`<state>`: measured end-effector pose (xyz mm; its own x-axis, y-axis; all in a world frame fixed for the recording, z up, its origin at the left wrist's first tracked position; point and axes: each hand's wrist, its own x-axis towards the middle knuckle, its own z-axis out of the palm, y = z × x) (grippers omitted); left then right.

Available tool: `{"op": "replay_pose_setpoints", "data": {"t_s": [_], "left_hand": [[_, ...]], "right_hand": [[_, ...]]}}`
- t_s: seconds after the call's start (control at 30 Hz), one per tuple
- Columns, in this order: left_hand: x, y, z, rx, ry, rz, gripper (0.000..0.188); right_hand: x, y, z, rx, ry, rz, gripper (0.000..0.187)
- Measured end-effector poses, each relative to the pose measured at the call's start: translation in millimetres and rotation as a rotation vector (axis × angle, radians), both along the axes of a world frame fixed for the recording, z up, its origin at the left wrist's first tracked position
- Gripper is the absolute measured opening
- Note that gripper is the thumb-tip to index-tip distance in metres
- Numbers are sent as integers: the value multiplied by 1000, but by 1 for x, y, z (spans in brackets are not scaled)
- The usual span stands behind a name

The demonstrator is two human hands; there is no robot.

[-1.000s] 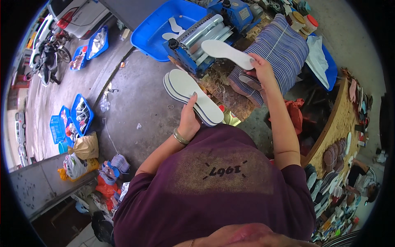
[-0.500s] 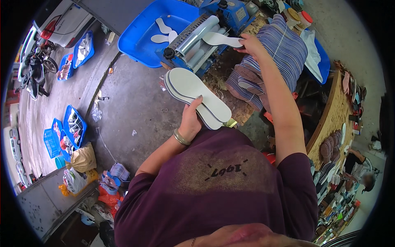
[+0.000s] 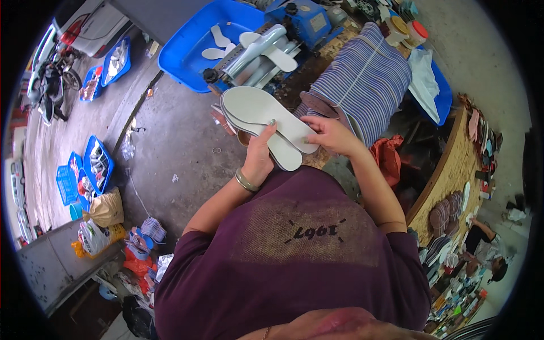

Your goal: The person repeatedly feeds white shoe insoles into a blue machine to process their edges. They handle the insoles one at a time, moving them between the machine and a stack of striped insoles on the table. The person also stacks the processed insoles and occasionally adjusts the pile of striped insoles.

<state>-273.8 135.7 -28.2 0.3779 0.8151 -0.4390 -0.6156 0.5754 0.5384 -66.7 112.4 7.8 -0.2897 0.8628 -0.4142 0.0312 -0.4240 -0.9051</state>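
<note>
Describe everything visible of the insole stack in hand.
The insole stack has at least two thin, flat, off-white soles, smooth-looking, with darker edges beneath. They are fanned: a lower heel shows beside the top one's. Broad toe ends point up-left, heels lower right. The left hand grips it, thumb on top; the right hand touches the top heel. It is held in front of the purple shirt.

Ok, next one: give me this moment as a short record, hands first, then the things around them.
Left hand: grips a stack of white insoles, thumb on top
Right hand: touches the narrower end of the top insole
Blue machine: another insole between its rollers
Blue tub: behind the machine, with loose insoles inside
Striped bundle: right of the machine, tied with string
</note>
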Motion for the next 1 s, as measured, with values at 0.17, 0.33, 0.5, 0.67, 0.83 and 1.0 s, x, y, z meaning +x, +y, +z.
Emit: {"op": "replay_pose_setpoints", "data": {"t_s": [0.17,0.33,0.5,0.67,0.83,1.0], "left_hand": [[22,-3,-3,-63,2,-22,32],[29,-1,-2,-128,83,-122,49],[27,-7,-1,-55,78,-24,51],[21,-6,-6,-72,47,-116,52],[11,-12,-6,-30,-104,-90,46],[6,-15,-3,-34,-88,59,35]], "right_hand": [[14,-3,-7,197,-204,-139,42],[38,24,-2,386,-525,-375,37],[69,81,-6,541,-691,-444,33],[86,119,-9,182,-349,-453,37],[90,136,1,112,-436,-333,37],[79,155,6,21,-455,-260,39]]}}
